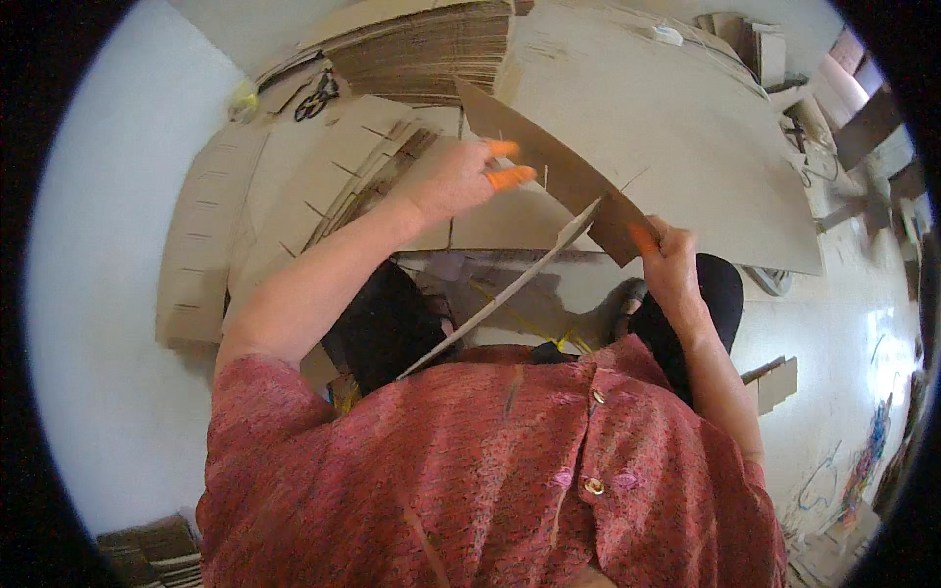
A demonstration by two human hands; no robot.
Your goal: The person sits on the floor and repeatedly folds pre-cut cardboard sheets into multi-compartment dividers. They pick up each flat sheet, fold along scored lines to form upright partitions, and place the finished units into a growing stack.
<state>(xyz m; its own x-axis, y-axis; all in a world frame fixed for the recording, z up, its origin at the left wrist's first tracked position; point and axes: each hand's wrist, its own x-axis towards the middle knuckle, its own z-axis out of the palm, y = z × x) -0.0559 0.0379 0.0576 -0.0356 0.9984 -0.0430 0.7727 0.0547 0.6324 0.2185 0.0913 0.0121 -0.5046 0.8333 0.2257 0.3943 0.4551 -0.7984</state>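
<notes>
My right hand (667, 257), with an orange finger cover, grips the near end of a long brown cardboard strip (548, 158) held on edge. A second cardboard strip (507, 292), seen edge-on, meets it near that end and slants down to my shirt front. My left hand (470, 173), with orange covers on its fingertips, is beside the brown strip with its fingers apart; it is blurred, and no grasp shows. Slotted cardboard strips (353, 176) lie stacked under my left forearm.
A large stack of cardboard sheets (419, 55) is at the far side of the cardboard-covered worktop (691, 140). Black-handled scissors (317, 99) lie at the far left. More slotted cardboard (209, 235) is by the left wall. A white object with a cord (665, 34) is at the far right.
</notes>
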